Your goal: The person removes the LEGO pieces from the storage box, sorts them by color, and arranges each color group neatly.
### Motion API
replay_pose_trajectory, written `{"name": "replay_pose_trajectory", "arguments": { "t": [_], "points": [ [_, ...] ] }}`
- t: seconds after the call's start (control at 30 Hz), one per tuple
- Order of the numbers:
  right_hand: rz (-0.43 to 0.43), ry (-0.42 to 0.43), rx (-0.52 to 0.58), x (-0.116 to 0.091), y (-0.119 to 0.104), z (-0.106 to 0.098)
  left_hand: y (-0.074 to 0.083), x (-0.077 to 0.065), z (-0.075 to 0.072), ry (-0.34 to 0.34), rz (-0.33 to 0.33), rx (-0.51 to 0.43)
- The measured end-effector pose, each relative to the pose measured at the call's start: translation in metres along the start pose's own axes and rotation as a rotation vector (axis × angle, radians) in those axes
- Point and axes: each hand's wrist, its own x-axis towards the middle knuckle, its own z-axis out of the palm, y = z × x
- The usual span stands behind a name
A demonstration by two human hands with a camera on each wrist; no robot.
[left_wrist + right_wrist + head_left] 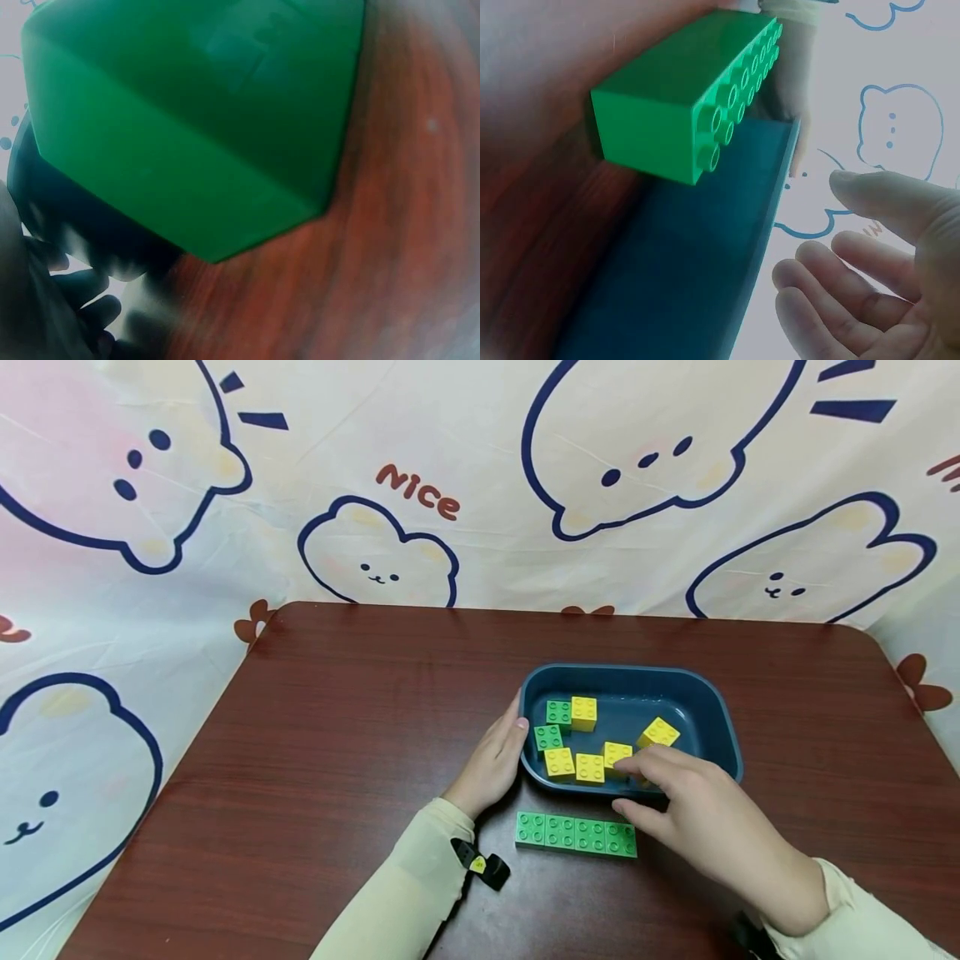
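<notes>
My right hand [701, 806] hangs over the near right part of the blue tray [630, 714], thumb well apart from the loosely bent fingers, and I see nothing between them. My left hand [491, 764] lies along the tray's left end, fingers against the outer wall and thumb at the rim, touching it without wrapping round it. Just by my right fingertips, inside the tray's near wall, is a yellow two-by-two block [616, 753] — whether I touch it I cannot tell. Beside it along that wall sit two more yellow blocks [589, 768]; a tilted yellow block [658, 732] lies further right in the tray, and another yellow block [583, 714] sits toward its far left, next to two green blocks [558, 712]. What is under my fingers stays hidden. In front of the tray, apart from it, a row of four green blocks [576, 835] lies studs up on the brown tabletop [375, 710]; beyond the tray hangs a printed cloth [495, 560]. I take the step in hand as picking a block from the tray — the next move calls for closing thumb and finger squarely on one while my left hand steadies the tray.
</notes>
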Motion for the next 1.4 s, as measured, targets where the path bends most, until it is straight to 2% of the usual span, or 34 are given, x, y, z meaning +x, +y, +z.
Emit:
{"name": "replay_pose_trajectory", "arguments": {
  "t": [0.17, 0.33, 0.77, 1.23, 1.4],
  "points": [
    [0.000, -0.022, 0.004, 0.013, 0.002, 0.004, 0.000, 0.000, -0.001, -0.003, -0.007, -0.001],
    [-0.003, -0.047, 0.003, 0.024, 0.006, 0.009, 0.000, 0.000, -0.001, -0.003, 0.013, -0.005],
    [0.036, -0.119, -0.008, 0.048, 0.012, 0.016, 0.000, 0.000, -0.001, -0.003, 0.015, -0.008],
    [0.050, -0.179, -0.031, 0.068, 0.005, 0.029, -0.001, 0.001, -0.001, -0.018, 0.020, -0.038],
    [0.066, -0.201, -0.054, 0.075, 0.002, 0.032, 0.028, -0.005, -0.011, -0.034, 0.029, -0.064]
  ]
}}
